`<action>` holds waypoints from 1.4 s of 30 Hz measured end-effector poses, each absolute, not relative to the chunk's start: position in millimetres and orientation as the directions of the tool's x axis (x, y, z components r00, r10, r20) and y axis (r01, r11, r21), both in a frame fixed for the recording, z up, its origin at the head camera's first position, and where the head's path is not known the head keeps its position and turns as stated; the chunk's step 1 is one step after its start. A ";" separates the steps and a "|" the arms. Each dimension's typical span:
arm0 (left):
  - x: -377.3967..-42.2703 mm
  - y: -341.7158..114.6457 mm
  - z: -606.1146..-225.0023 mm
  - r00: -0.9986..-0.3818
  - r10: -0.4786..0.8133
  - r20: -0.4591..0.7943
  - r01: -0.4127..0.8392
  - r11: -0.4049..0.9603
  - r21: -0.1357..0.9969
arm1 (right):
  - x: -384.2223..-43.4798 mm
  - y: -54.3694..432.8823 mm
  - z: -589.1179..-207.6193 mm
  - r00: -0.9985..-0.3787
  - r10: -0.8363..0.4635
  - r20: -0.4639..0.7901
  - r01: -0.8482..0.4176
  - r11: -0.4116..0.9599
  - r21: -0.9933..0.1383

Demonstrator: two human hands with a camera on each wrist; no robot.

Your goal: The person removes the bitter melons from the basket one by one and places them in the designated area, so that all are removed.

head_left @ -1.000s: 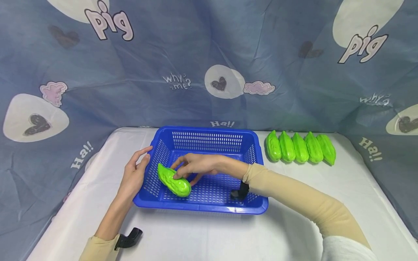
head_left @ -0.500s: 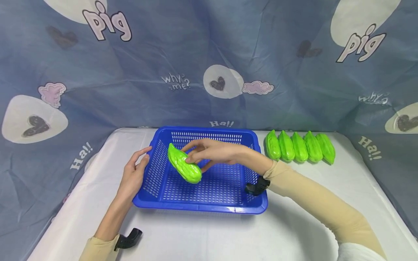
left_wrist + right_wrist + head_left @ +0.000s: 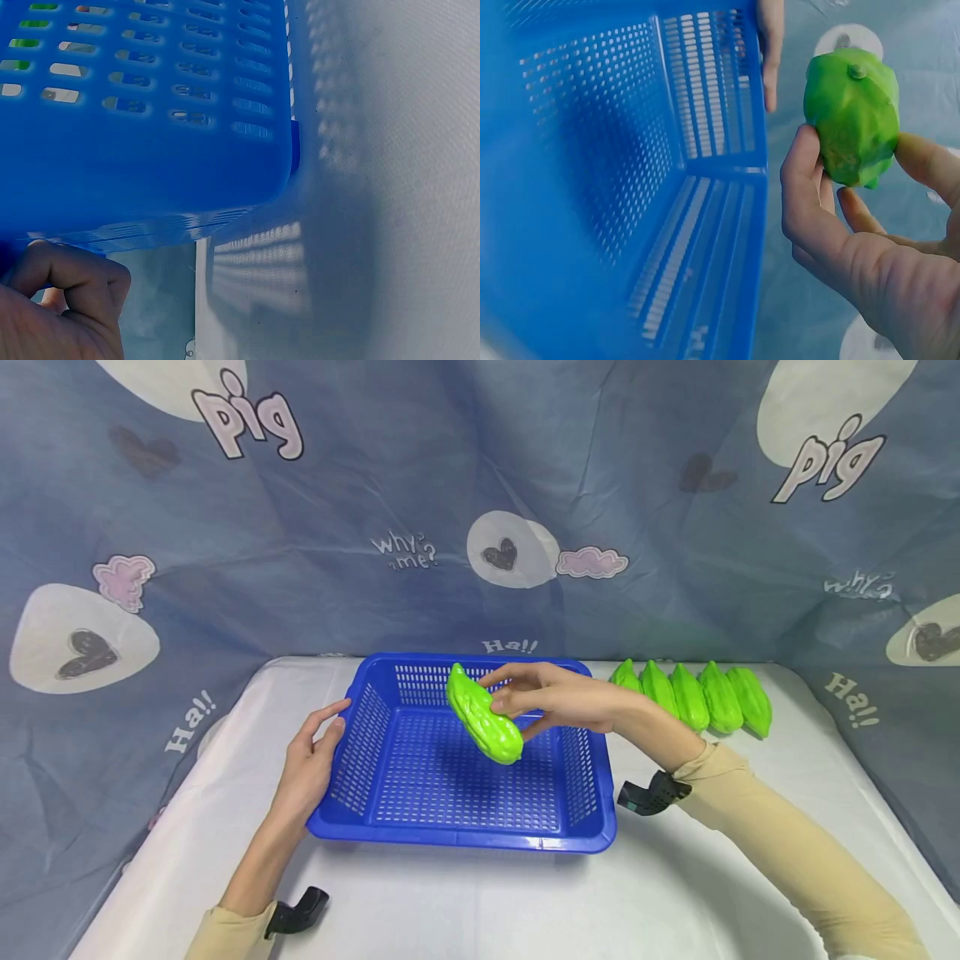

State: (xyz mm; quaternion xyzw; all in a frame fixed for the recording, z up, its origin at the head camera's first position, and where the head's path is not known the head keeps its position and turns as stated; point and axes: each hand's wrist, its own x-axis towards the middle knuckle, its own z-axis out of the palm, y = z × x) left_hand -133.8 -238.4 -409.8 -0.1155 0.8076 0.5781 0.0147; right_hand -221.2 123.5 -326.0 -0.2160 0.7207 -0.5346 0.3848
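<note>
A bumpy bright green bitter melon (image 3: 483, 717) is pinched between the thumb and fingers of my right hand (image 3: 551, 695). It hangs tilted above the blue perforated plastic basket (image 3: 457, 837), its pointed end up and to the left. In the right wrist view, the melon's blunt end (image 3: 853, 120) faces the camera, thumb on one side and fingers on the other. My left hand (image 3: 309, 768) holds the basket's left rim. The left wrist view has that hand's curled fingers (image 3: 82, 281) at the rim, beside the slotted basket wall (image 3: 150, 165).
Several more green bitter melons (image 3: 723, 700) lie in a row right of the basket, the leftmost partly hidden by my right wrist. White cloth (image 3: 420, 902) covers the table. A patterned blue-grey curtain (image 3: 315, 585) stands behind. Black wrist cameras sit on both wrists.
My right hand has lifted the bitter melon from low at the basket's left side and carried it up and to the right. The left hand stays at the rim.
</note>
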 end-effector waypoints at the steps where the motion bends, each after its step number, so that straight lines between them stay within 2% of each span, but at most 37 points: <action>1: -133.7 -238.2 -410.0 -0.973 -0.168 -0.157 -0.203 0.306 0.930 | -221.1 129.0 -326.3 -0.617 -0.718 -0.322 0.104 0.331 -0.938; 22: -133.6 -237.7 -411.4 -0.971 -0.169 -0.167 -0.213 0.308 0.927 | -207.7 225.1 -329.2 -0.756 -0.590 -0.284 0.198 0.207 -0.958; 42: -133.5 -236.3 -412.3 -0.971 -0.171 -0.169 -0.215 0.309 0.926 | -179.1 281.8 -356.7 -0.813 -0.492 -0.311 0.242 0.201 -0.949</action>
